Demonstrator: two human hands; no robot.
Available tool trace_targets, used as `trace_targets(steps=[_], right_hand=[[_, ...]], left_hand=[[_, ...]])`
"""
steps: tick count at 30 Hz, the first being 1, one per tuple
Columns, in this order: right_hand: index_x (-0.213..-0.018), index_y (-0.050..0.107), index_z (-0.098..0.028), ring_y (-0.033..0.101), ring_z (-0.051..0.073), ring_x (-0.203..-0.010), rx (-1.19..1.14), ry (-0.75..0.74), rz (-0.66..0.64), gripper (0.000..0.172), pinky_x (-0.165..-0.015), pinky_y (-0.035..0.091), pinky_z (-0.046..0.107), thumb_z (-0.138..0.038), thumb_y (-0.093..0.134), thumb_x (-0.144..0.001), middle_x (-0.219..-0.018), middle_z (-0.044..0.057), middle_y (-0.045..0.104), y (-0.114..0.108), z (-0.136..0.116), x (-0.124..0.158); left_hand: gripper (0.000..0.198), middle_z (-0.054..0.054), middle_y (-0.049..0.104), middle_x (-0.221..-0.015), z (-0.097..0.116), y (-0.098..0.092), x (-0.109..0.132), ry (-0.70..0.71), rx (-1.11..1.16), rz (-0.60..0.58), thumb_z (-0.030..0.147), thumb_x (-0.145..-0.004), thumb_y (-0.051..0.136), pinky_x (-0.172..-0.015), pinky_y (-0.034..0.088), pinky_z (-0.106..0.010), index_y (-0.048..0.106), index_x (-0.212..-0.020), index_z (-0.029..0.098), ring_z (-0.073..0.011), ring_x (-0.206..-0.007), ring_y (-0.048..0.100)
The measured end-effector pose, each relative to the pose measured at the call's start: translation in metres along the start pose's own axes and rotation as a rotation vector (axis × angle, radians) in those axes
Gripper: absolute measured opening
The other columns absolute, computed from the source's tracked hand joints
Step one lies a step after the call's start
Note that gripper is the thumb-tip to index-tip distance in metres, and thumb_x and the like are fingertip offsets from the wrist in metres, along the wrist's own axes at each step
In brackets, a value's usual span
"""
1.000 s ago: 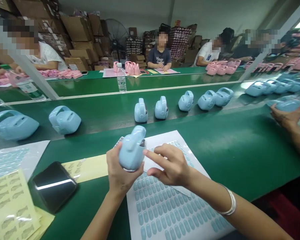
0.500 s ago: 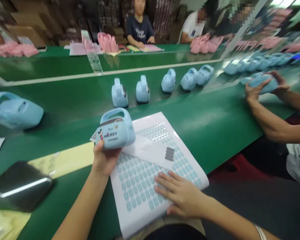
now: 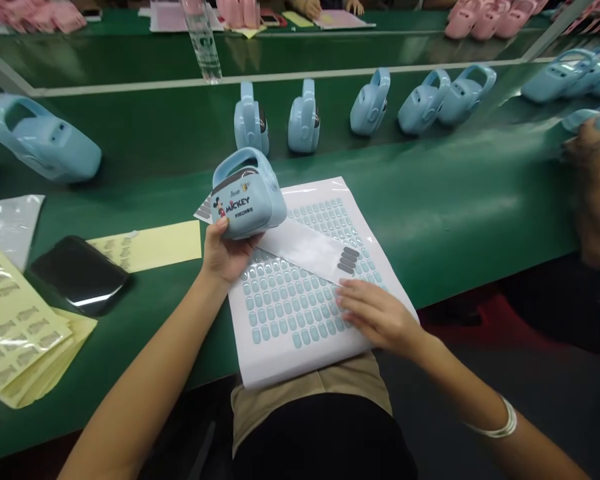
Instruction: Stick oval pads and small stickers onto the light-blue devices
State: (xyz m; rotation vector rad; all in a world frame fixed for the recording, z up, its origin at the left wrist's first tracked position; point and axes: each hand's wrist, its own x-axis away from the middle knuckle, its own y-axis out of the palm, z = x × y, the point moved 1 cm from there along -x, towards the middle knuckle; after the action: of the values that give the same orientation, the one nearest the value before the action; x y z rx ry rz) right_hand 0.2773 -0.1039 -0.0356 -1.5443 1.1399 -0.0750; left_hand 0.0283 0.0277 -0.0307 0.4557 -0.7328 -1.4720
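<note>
In my left hand is a light-blue plastic housing with a loop handle and a Mickey print, held from below with the thumb on its front. It hangs over the upper left part of a white sticker sheet covered in rows of small pale-blue ovals. Across that sheet lies a white strip with a few dark grey oval stickers at its right end. My right hand rests on the sheet just below those grey ovals, fingers stretched out and holding nothing visible.
More blue housings stand along the green bench, one at the left and several behind. A dark glossy panel, a yellow sticker strip and stacked yellow sheets lie left. A clear bottle stands behind; a co-worker's hand is at right.
The view has tilted downward, so the bench appears higher. My right hand has shifted up the sheet towards the grey ovals. My left hand still holds the blue housing.
</note>
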Motion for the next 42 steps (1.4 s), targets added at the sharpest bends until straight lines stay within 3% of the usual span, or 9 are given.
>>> trace_targets(steps=[4, 8, 11, 16, 24, 31, 36, 39, 42], right_hand=[[-0.114, 0.059, -0.017, 0.055, 0.026, -0.112, 0.125, 0.050, -0.111, 0.030, -0.087, 0.053, 0.049, -0.009, 0.041, -0.090, -0.113, 0.014, 0.061, -0.012, 0.051, -0.026], [-0.114, 0.060, -0.020, 0.056, 0.029, -0.109, 0.195, -0.035, -0.291, 0.035, -0.081, 0.054, 0.050, -0.008, 0.038, -0.088, -0.116, 0.014, 0.060, -0.013, 0.081, -0.036], [-0.113, 0.061, -0.023, 0.058, 0.029, -0.107, 0.183, -0.084, -0.243, 0.034, -0.079, 0.054, 0.048, -0.012, 0.039, -0.090, -0.115, 0.012, 0.062, -0.006, 0.091, -0.026], [-0.107, 0.064, -0.026, 0.063, 0.025, -0.096, 0.189, -0.143, -0.187, 0.032, -0.074, 0.055, 0.039, -0.019, 0.037, -0.092, -0.109, 0.010, 0.064, 0.005, 0.106, -0.017], [-0.090, 0.061, -0.026, 0.062, 0.022, -0.084, 0.163, -0.055, -0.241, 0.027, -0.066, 0.051, 0.033, -0.013, 0.038, -0.085, -0.100, 0.008, 0.062, 0.001, 0.097, -0.034], [-0.076, 0.051, -0.022, 0.056, 0.017, -0.069, 0.114, -0.095, -0.325, 0.023, -0.060, 0.046, 0.029, -0.005, 0.036, -0.078, -0.086, 0.004, 0.058, -0.004, 0.089, -0.053], [-0.071, 0.051, -0.022, 0.055, 0.016, -0.067, 0.044, -0.057, -0.320, 0.024, -0.058, 0.045, 0.028, -0.009, 0.037, -0.085, -0.083, 0.003, 0.058, -0.014, 0.092, -0.046], [-0.071, 0.055, -0.022, 0.058, 0.018, -0.079, -0.116, 0.152, -0.225, 0.020, -0.065, 0.049, 0.029, -0.024, 0.047, -0.089, -0.089, 0.005, 0.058, -0.031, 0.083, -0.051], [-0.069, 0.060, -0.023, 0.060, 0.019, -0.078, -0.337, 0.351, 0.027, 0.021, -0.065, 0.051, 0.030, -0.037, 0.060, -0.084, -0.084, 0.005, 0.058, -0.036, 0.061, -0.078]], left_hand=[[0.041, -0.002, 0.066, -0.097, 0.003, -0.002, -0.001, -0.006, 0.045, 0.009, 0.035, -0.056, 0.071, -0.070, 0.057, -0.036, 0.060, -0.093, 0.023, -0.0227, -0.089, 0.061], [0.038, -0.002, 0.067, -0.089, 0.004, -0.001, 0.003, -0.073, 0.137, 0.102, 0.032, -0.060, 0.067, -0.067, 0.055, -0.037, 0.060, -0.095, 0.022, -0.0218, -0.080, 0.063], [0.035, -0.002, 0.068, -0.085, 0.003, -0.001, 0.006, -0.152, 0.223, 0.153, 0.029, -0.062, 0.065, -0.066, 0.054, -0.035, 0.060, -0.095, 0.020, -0.0209, -0.077, 0.064], [0.034, -0.006, 0.068, -0.087, 0.000, -0.003, 0.006, -0.125, 0.216, 0.167, 0.026, -0.063, 0.069, -0.066, 0.052, -0.033, 0.060, -0.095, 0.016, -0.0209, -0.077, 0.064], [0.045, -0.006, 0.068, -0.090, -0.002, -0.005, 0.007, -0.130, 0.205, 0.158, 0.026, -0.057, 0.077, -0.069, 0.052, -0.032, 0.059, -0.097, 0.016, -0.0211, -0.080, 0.064], [0.042, -0.005, 0.068, -0.091, 0.000, -0.005, 0.006, -0.150, 0.250, 0.169, 0.024, -0.061, 0.075, -0.072, 0.052, -0.035, 0.057, -0.099, 0.018, -0.0209, -0.079, 0.063], [0.038, -0.005, 0.068, -0.088, 0.002, -0.007, 0.004, -0.169, 0.276, 0.176, 0.026, -0.065, 0.071, -0.072, 0.053, -0.037, 0.058, -0.101, 0.018, -0.0209, -0.077, 0.064], [0.035, -0.005, 0.069, -0.089, 0.005, -0.004, 0.005, -0.166, 0.308, 0.176, 0.026, -0.065, 0.070, -0.073, 0.053, -0.039, 0.059, -0.097, 0.018, -0.0219, -0.079, 0.064], [0.044, -0.007, 0.069, -0.096, 0.008, 0.001, 0.008, -0.150, 0.356, 0.187, 0.024, -0.058, 0.074, -0.080, 0.052, -0.039, 0.060, -0.099, 0.017, -0.0248, -0.088, 0.065]])
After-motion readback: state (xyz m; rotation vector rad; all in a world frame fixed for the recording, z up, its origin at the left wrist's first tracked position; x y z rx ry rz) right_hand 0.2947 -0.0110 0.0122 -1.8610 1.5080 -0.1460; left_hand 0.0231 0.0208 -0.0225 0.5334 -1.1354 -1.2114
